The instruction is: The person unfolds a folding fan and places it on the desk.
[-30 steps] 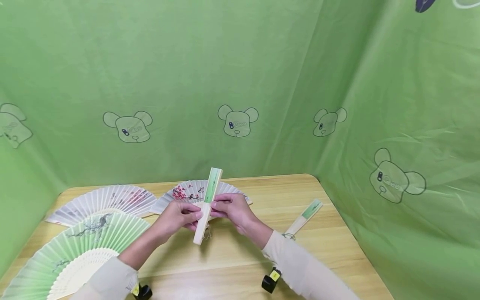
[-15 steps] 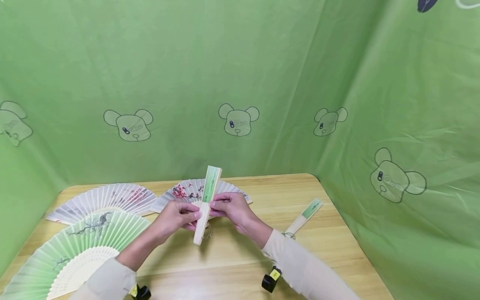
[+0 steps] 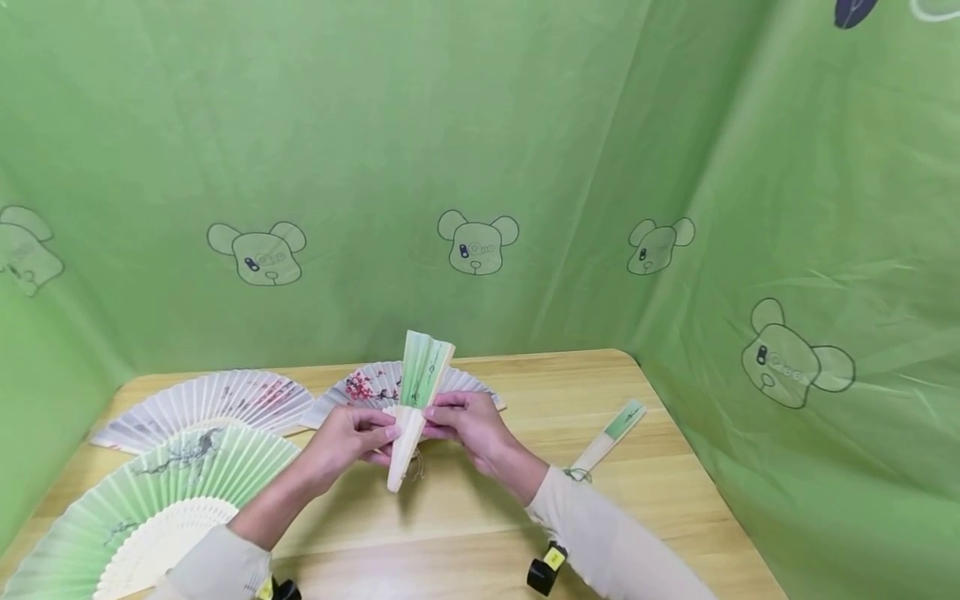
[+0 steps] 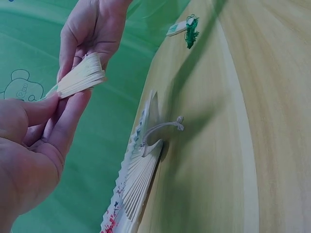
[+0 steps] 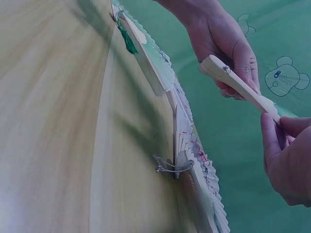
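Observation:
Between both hands, above the table, is a folding fan with pale wooden ribs and green cloth, spread only a little. My left hand pinches its left side between thumb and fingers. On the opposite side my right hand pinches the other edge. In the left wrist view the stacked ribs show between the hands; the right wrist view shows the rivet end of the fan. Behind the hands lies a spread white fan with red blossoms, partly hidden by them.
A spread green fan lies at the left, overlapping a spread greyish fan behind it. Toward the right of the wooden table lies a closed green fan with a cord. Green curtains enclose the table.
The fan in my hands was closed a second ago and has begun to spread, its green top fanning wider to both sides. My hands have hardly moved.

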Tool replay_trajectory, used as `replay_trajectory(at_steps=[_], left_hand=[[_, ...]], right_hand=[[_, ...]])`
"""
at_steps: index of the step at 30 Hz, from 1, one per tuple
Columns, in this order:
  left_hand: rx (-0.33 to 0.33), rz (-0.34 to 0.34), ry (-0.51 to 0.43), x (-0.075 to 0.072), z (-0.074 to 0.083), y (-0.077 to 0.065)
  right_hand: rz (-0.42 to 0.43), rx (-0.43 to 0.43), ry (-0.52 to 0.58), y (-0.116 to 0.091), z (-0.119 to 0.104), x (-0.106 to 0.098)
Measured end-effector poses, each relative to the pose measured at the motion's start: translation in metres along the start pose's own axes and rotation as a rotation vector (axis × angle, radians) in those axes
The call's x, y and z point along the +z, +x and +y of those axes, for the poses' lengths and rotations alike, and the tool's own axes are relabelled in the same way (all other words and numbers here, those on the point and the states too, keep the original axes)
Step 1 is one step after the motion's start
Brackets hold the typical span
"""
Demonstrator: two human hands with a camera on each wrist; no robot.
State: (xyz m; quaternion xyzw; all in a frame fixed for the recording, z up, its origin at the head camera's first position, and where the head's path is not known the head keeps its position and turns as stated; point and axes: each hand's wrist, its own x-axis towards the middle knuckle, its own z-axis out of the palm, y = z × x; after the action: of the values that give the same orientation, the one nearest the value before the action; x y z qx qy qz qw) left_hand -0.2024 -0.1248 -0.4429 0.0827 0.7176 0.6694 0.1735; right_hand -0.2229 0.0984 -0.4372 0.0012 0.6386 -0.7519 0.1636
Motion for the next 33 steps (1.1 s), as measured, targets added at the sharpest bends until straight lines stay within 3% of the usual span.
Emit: replay_trajectory(at_steps=[14, 33], left_hand=[[0.026, 0.109, -0.023, 0.001, 0.000, -0.005], [0.030, 0.157, -0.119, -0.003, -0.003, -0.007]], right_hand=[[0.050, -0.002, 0.091, -0.005, -0.001, -0.004], [0.058, 0.022, 0.170, -0.004, 0.001, -0.012]])
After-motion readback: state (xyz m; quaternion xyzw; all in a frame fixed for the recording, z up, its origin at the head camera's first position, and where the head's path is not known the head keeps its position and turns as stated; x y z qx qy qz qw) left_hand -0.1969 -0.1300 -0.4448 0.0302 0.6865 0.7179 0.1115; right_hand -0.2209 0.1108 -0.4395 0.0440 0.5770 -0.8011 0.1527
